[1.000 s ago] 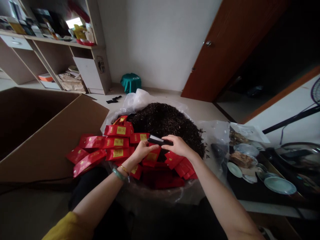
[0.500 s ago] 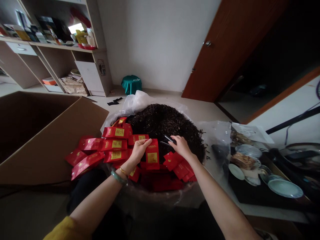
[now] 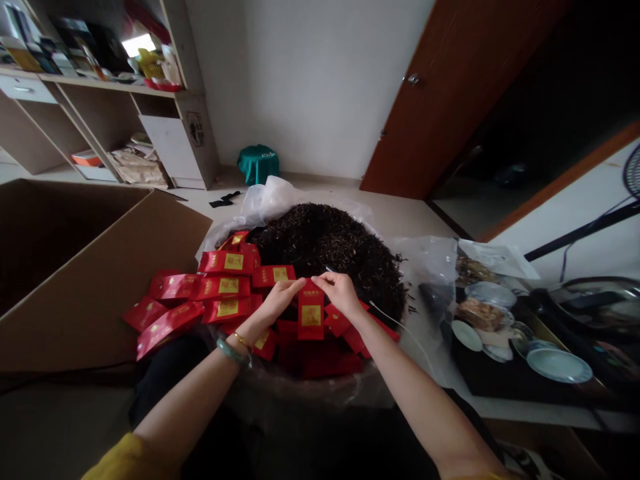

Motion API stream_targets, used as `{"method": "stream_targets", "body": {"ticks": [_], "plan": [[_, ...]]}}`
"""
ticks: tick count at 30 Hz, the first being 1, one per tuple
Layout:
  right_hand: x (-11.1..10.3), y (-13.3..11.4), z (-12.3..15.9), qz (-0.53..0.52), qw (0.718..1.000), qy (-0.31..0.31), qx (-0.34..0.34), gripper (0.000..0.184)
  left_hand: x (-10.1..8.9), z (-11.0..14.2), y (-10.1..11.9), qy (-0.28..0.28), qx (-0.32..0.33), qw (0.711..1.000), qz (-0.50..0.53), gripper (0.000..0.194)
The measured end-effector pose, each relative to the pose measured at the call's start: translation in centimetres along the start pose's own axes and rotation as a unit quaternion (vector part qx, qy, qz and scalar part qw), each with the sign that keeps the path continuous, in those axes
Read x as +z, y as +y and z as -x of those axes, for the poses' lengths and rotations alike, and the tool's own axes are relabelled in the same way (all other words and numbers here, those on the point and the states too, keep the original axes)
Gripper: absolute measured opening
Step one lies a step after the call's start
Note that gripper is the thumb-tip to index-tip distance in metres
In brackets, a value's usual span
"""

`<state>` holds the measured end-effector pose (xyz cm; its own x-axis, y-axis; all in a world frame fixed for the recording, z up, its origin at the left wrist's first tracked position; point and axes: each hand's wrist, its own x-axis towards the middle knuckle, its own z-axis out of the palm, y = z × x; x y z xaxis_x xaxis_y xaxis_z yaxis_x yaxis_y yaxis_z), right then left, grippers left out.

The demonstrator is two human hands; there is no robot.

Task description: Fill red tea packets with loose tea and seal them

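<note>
My left hand (image 3: 281, 300) pinches the top left corner of a red packet (image 3: 311, 320) with a gold label. At the packet's top right corner, my right hand (image 3: 341, 293) is closed in a pinch too. The packet hangs upright between them, label toward me. Just behind my right hand shows the tip of a small dark tool; whether that hand holds it, I cannot tell. Several filled red packets (image 3: 226, 287) are heaped to the left. Flatter red packets (image 3: 337, 323) lie under my right hand. Beyond both hands rises a mound of dark dry leaves (image 3: 325, 233), apparently tea.
Clear plastic sheeting (image 3: 270, 197) edges the mound. A large open cardboard box (image 3: 110, 267) stands at left. To the right, a dark tray (image 3: 490, 380) carries dishes (image 3: 559, 365). A white cord (image 3: 413, 337) curves past my right forearm. A teal-covered bin (image 3: 259, 165) stands by the wall.
My right hand has come left to the packet's top edge and now pinches it; the black, two-pronged tool it held is mostly hidden. The view has shifted slightly.
</note>
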<state>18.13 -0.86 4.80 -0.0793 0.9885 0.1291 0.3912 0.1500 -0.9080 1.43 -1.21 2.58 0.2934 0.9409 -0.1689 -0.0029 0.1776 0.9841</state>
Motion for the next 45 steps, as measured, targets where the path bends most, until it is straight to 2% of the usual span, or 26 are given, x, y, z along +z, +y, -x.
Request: {"method": "stream_targets", "body": {"ticks": [5,9,11,13,15,16,18,20,22,25,26,28,30,32,33,35,37,39,42,45], "plan": [[0.1,0.3,-0.4,-0.119,0.990,0.018,0.075,0.043,0.2,0.4,0.5,-0.035,0.005,0.998,-0.060,0.051],[-0.7,0.4,-0.7,-0.212,0.970,0.022,0.116,0.052,0.1,0.4,1.0,0.012,0.000,1.000,0.012,0.055],[-1.2,0.4,-0.7,-0.210,0.965,-0.031,0.157,0.054,0.0,0.4,1.1,0.035,-0.003,0.998,0.047,0.052],[-1.5,0.3,-0.4,-0.176,0.958,-0.134,0.185,0.048,-0.1,0.3,1.2,0.046,0.001,0.996,0.078,0.048],[-1.4,0.3,-0.2,-0.133,0.950,-0.215,0.182,0.038,-0.1,0.2,1.2,0.059,0.011,0.992,0.112,0.047],[-1.3,0.4,-0.1,-0.118,0.952,-0.223,0.172,0.034,-0.1,0.2,1.2,0.066,0.021,0.990,0.124,0.047],[-0.9,0.6,0.0,-0.113,0.963,-0.190,0.153,0.027,0.0,0.1,0.9,0.070,0.038,0.989,0.123,0.049],[-0.6,0.9,-0.1,-0.133,0.970,-0.148,0.142,0.022,0.2,-0.1,0.5,0.040,0.036,0.995,0.089,0.050],[-0.4,1.1,-0.3,-0.158,0.970,-0.124,0.136,0.019,0.5,-0.2,0.0,-0.002,0.004,0.999,0.052,0.046],[-0.7,1.2,-0.5,-0.183,0.964,-0.122,0.148,0.016,0.7,-0.4,-0.5,-0.009,-0.032,0.999,0.043,0.038],[-0.8,1.2,-0.5,-0.188,0.962,-0.125,0.156,0.015,0.6,-0.5,-0.5,0.004,-0.027,0.998,0.049,0.036],[-1.2,1.2,-0.5,-0.193,0.958,-0.123,0.172,0.016,0.5,-0.5,-0.2,0.063,0.024,0.995,0.077,0.034],[-1.6,1.4,-0.6,-0.190,0.958,-0.112,0.184,0.020,0.2,-0.5,0.4,0.146,0.108,0.975,0.129,0.035],[-1.6,1.9,-0.8,-0.178,0.960,-0.101,0.188,0.022,0.1,-0.4,0.9,0.185,0.177,0.949,0.183,0.047],[-1.6,2.3,-0.9,-0.165,0.963,-0.102,0.187,0.022,0.1,-0.4,1.0,0.179,0.191,0.944,0.201,0.061],[-1.3,3.2,-1.0,-0.106,0.970,-0.117,0.182,0.020,0.3,-0.4,0.7,0.148,0.174,0.951,0.206,0.083],[-1.1,4.0,-1.0,0.000,0.976,-0.147,0.162,0.017,0.7,-0.6,-0.2,0.109,0.125,0.970,0.177,0.081],[-1.2,4.3,-0.8,0.132,0.966,-0.190,0.115,0.018,1.1,-0.8,-1.4,0.074,0.088,0.988,0.103,0.067],[-2.2,3.6,-0.2,0.310,0.910,-0.272,0.026,0.032,1.4,-1.1,-2.9,0.046,0.056,0.996,-0.056,0.038],[-3.4,2.2,0.6,0.432,0.838,-0.333,0.008,0.054,1.5,-1.1,-3.5,0.020,0.055,0.986,-0.157,0.026]]}}
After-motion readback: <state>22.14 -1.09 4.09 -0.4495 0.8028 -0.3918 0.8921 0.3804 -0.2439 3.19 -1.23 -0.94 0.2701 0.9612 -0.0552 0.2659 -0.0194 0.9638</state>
